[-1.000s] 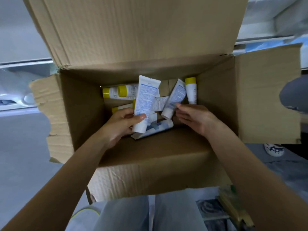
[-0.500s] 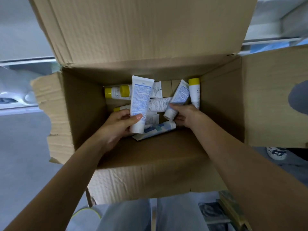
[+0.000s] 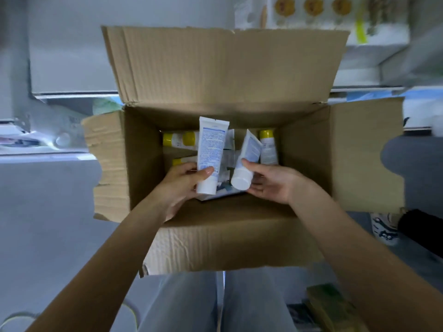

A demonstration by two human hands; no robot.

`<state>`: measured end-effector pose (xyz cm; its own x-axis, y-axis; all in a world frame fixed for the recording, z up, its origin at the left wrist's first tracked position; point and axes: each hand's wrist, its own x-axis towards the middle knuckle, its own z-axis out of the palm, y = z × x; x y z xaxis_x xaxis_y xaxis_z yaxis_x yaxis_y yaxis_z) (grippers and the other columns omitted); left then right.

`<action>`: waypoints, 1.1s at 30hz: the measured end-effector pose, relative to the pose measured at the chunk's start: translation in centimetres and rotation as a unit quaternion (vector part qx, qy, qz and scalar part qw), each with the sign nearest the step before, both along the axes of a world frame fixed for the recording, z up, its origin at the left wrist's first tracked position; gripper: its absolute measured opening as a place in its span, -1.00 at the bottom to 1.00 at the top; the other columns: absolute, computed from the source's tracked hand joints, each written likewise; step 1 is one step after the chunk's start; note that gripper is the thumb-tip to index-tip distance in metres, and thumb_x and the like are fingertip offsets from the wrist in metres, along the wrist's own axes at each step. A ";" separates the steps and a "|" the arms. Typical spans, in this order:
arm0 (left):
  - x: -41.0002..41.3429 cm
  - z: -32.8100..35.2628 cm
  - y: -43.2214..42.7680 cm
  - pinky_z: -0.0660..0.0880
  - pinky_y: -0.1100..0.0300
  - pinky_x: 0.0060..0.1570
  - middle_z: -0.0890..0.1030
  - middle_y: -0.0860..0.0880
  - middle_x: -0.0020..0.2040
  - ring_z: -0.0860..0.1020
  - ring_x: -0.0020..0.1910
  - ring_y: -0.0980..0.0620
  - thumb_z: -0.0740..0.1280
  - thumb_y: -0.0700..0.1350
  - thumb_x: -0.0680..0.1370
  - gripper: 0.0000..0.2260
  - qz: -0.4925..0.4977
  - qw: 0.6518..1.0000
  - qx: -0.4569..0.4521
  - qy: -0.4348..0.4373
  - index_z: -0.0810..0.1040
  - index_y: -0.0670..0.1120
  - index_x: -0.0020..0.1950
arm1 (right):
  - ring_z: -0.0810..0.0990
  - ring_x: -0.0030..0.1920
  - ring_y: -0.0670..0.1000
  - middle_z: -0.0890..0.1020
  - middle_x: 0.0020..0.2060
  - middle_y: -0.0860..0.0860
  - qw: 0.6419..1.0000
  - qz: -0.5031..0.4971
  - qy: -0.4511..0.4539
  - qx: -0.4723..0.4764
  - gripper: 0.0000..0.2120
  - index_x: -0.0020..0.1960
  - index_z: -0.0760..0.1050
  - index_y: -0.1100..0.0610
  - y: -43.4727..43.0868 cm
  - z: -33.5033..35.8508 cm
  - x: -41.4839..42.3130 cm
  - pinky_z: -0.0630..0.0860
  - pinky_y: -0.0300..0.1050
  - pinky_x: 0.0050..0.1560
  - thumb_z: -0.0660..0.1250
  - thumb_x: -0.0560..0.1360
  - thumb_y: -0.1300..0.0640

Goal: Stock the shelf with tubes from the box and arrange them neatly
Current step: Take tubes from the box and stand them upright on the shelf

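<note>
Left hand [image 3: 184, 182] and right hand [image 3: 271, 183] each grip a tube (caps down) inside box [image 3: 227, 238].

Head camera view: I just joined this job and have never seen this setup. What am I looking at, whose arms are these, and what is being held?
There is no machine here. A person wears one wide-angle camera on the head, looking forward and down, so the two bare arms are theirs. This is the only view. An open cardboard box sits in front of the person's legs, flaps spread. The left hand grips a white tube with blue print, upright, cap down. The right hand holds a second white tube, tilted, its white cap towards the camera. More tubes lie loose on the box bottom, among them yellow-capped tubes. Blurred shelves stand behind the box.
</note>
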<state>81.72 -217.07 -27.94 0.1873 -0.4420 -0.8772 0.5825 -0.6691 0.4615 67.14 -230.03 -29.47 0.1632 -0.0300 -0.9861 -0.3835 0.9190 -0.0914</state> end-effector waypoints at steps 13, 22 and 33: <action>-2.4 20.3 2.4 0.58 0.16 -0.01 0.66 -0.04 0.09 0.64 0.04 0.01 0.35 -0.18 0.50 -0.76 -0.001 0.986 -0.161 -0.038 0.57 -0.09 0.17 | 0.67 -0.06 0.04 0.66 0.00 0.11 0.952 0.012 -0.165 -0.257 -0.76 0.10 0.48 0.19 4.9 22.8 -2.1 0.60 -0.07 0.02 0.39 0.45 0.22; -2.1 34.4 -1.3 0.57 0.14 -0.07 0.67 -0.05 0.03 0.64 0.00 0.01 0.40 -0.22 0.46 -0.77 -0.032 0.928 -0.322 -0.183 0.59 -0.11 0.11 | 0.66 0.00 0.01 0.67 0.01 0.07 0.850 0.044 -0.224 -0.476 -0.65 0.14 0.47 0.16 2.5 38.1 -3.0 0.55 -0.20 -0.08 0.43 0.39 0.35; -0.7 42.6 -11.1 0.51 0.36 -0.16 0.65 -0.05 -0.08 0.62 -0.12 0.14 0.42 -0.34 0.42 -0.80 0.049 0.850 -0.396 -0.345 0.53 -0.19 0.00 | 0.65 -0.19 -0.07 0.66 -0.12 0.04 0.728 -0.012 -0.195 -0.657 -0.64 0.01 0.51 0.19 -9.6 45.3 -1.2 0.58 -0.28 -0.19 0.50 0.28 0.41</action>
<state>81.03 -228.17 14.64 0.6056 -0.7955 0.0213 0.0260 0.0465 0.9986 65.93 -239.58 15.85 0.4066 -0.9134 0.0177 -0.0776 -0.0538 -0.9955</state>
